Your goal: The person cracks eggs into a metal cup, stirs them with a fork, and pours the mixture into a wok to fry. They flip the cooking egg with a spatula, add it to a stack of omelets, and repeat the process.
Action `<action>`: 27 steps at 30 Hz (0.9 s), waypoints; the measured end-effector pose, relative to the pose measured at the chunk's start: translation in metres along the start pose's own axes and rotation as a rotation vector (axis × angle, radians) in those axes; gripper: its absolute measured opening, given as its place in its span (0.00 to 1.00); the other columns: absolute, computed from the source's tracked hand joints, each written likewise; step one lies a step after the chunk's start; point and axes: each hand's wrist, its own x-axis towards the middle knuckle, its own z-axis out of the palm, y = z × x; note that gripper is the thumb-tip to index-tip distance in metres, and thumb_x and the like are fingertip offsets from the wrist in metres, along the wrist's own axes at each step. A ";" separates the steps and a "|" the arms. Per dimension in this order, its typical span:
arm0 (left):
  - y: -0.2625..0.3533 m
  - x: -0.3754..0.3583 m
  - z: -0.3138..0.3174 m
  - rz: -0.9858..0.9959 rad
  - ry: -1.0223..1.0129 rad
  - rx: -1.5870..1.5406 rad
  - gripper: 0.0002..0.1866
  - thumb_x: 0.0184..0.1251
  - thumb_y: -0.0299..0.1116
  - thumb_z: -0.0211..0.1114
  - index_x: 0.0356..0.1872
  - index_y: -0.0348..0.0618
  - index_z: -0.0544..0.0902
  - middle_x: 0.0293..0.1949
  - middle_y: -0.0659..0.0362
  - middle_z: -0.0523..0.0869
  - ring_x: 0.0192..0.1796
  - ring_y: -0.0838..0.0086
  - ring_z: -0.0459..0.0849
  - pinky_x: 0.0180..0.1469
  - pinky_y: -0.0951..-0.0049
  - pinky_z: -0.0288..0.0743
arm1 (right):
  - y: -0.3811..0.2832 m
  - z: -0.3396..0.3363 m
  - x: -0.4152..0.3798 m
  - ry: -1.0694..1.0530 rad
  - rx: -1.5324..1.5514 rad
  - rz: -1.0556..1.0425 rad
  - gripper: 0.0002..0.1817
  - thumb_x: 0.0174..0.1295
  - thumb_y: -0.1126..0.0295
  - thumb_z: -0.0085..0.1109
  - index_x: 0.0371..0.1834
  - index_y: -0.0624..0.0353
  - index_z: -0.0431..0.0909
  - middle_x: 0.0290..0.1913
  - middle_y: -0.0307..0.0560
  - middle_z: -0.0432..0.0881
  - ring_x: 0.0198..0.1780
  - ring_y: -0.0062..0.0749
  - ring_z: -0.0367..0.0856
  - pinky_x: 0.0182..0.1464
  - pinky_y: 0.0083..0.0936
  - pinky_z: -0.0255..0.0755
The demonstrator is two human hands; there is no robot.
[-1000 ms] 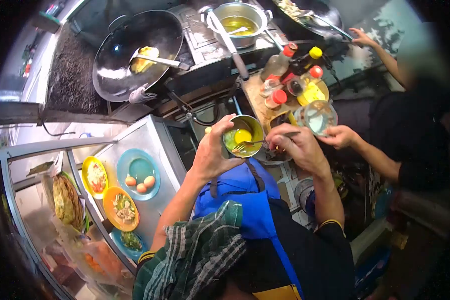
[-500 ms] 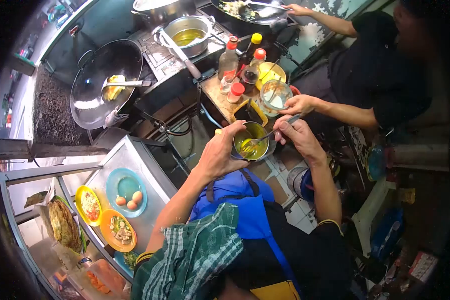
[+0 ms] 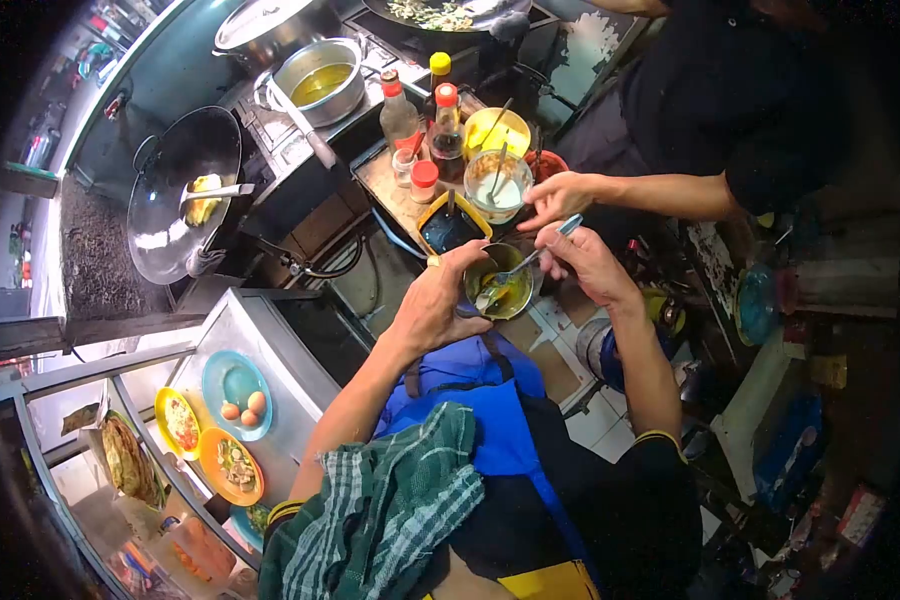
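Note:
My left hand [image 3: 432,308] is wrapped round the side of a small metal bowl [image 3: 523,301]. Yellowish liquid, apparently egg, lies in the bowl. Between the thumb and fingers of my right hand [image 3: 598,268] is the handle of a fork [image 3: 535,257], its head dipping into the liquid. Just beyond the bowl stand a yellow-rimmed container of dark sauce [image 3: 448,232] and a clear tub of white contents [image 3: 507,193]. A co-worker's hand [image 3: 562,194] is close to that tub, beside my right hand.
At the left, a wok [image 3: 165,170] holds fried egg and a spatula [image 3: 220,191]. A pot of oil [image 3: 345,100] and sauce bottles [image 3: 400,118] stand ahead. Lower left, a blue plate [image 3: 228,372] bears eggs near an orange plate of food [image 3: 216,478].
My view has shifted, so the stove and bottles appear further left. The fork has moved within the bowl. The co-worker's hand has let go of the clear tub; their other hand has left view.

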 end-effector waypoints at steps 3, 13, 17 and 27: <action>-0.002 0.003 0.008 -0.004 -0.002 0.041 0.50 0.36 0.29 0.84 0.66 0.46 0.66 0.69 0.48 0.74 0.68 0.49 0.76 0.66 0.56 0.74 | 0.003 -0.011 0.000 0.028 0.039 0.020 0.15 0.76 0.55 0.56 0.45 0.57 0.80 0.31 0.35 0.81 0.30 0.14 0.75 0.35 0.12 0.66; -0.013 0.004 0.014 -0.015 0.072 0.073 0.52 0.34 0.28 0.85 0.66 0.47 0.64 0.69 0.47 0.74 0.67 0.47 0.77 0.65 0.55 0.75 | 0.009 -0.031 -0.006 0.051 0.293 0.011 0.13 0.77 0.59 0.55 0.47 0.58 0.79 0.31 0.35 0.81 0.29 0.14 0.75 0.31 0.12 0.68; -0.018 -0.001 0.007 -0.047 0.153 0.138 0.52 0.35 0.29 0.85 0.66 0.47 0.64 0.69 0.46 0.74 0.66 0.47 0.78 0.65 0.55 0.75 | -0.002 -0.031 -0.040 0.303 0.091 -0.100 0.13 0.77 0.59 0.56 0.46 0.59 0.81 0.30 0.36 0.80 0.28 0.15 0.74 0.32 0.13 0.68; -0.022 -0.011 0.009 -0.173 0.322 0.191 0.49 0.40 0.28 0.85 0.66 0.45 0.64 0.67 0.42 0.74 0.67 0.54 0.78 0.70 0.57 0.73 | 0.017 0.011 -0.060 0.490 -0.802 -0.436 0.09 0.73 0.70 0.60 0.48 0.65 0.82 0.41 0.51 0.86 0.42 0.36 0.85 0.42 0.32 0.77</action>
